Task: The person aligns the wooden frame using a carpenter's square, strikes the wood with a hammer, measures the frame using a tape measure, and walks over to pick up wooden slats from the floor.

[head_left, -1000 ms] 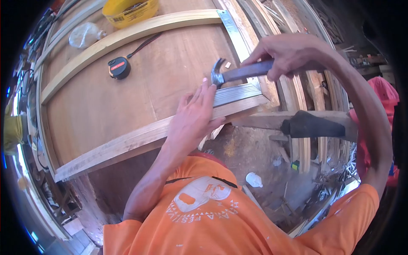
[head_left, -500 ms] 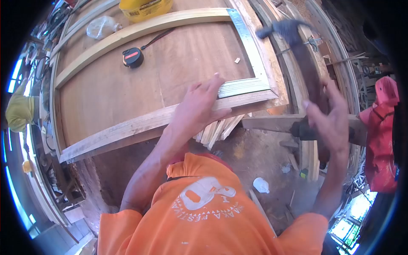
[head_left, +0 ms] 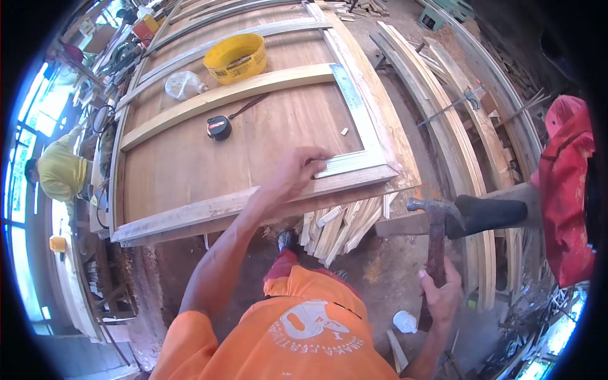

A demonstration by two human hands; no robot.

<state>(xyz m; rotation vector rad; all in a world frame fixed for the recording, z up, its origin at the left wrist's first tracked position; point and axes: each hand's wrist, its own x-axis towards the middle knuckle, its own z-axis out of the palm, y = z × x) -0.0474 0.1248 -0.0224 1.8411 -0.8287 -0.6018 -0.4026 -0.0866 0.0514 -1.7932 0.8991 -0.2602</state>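
Observation:
A wooden panel frame with a plywood face lies in front of me. On its near right corner rests an L-shaped metal carpenter's square. My left hand is at the end of the square's near arm, its fingers curled and closed on it. Lower right, off the panel's edge, my right hand is wrapped round the dark handle of a claw hammer, whose head points up. A black tape measure with a strap lies on the plywood, and a small wood chip sits near the square.
A yellow tub and a clear plastic bag stand farther up the panel. Long planks lie to the right, crossed by a beam bearing a dark object. Wood offcuts are stacked below. A person in yellow is at left.
The hammer has come down from above the planks to beside my body. My left hand has gone from fingers spread on the frame and square to curled at the square's end. The view has shifted.

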